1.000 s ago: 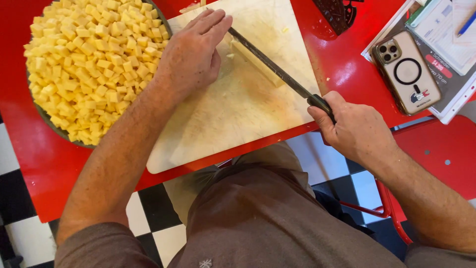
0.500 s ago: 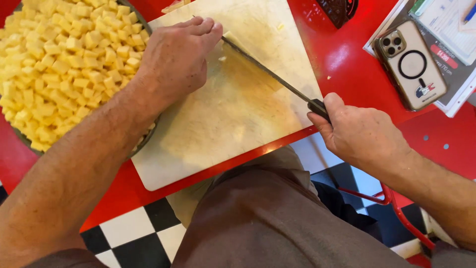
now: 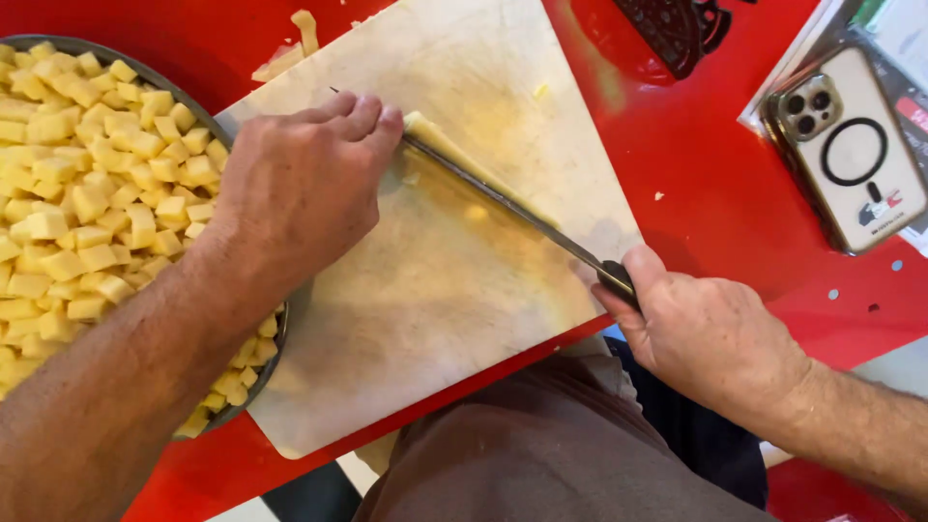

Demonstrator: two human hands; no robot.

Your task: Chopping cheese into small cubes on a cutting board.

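potato strip point(image 3: 454, 150), pale yellow and long, lies on the cutting board point(image 3: 425, 319) toward its upper middle, pressed along the far side of the knife point(image 3: 503, 203), whose thin blade runs slantwise from the fingertips down to the board's right edge. left hand point(image 3: 295, 193) rests palm down on the board, fingers curled loosely with the tips touching the near end of the strip and the blade; it pins rather than clasps. right hand point(image 3: 710, 338) is closed tight around the knife's dark handle, just off the board's lower right corner. board is off-white, stained yellow, set at a tilt on a glossy red table point(image 3: 715, 193). its left edge overlaps a round metal pan point(image 3: 242, 387) heaped with potato cubes point(image 3: 87, 193). a few peel scraps point(image 3: 290, 48) lie just past the board's top left corner. to the right, well apart from the board, a phone point(image 3: 851, 145) lies face down in a clear case with a ring on its back, resting on white papers point(image 3: 899, 39) at the frame's edge. a dark perforated object point(image 3: 677, 29) sits near the top edge.
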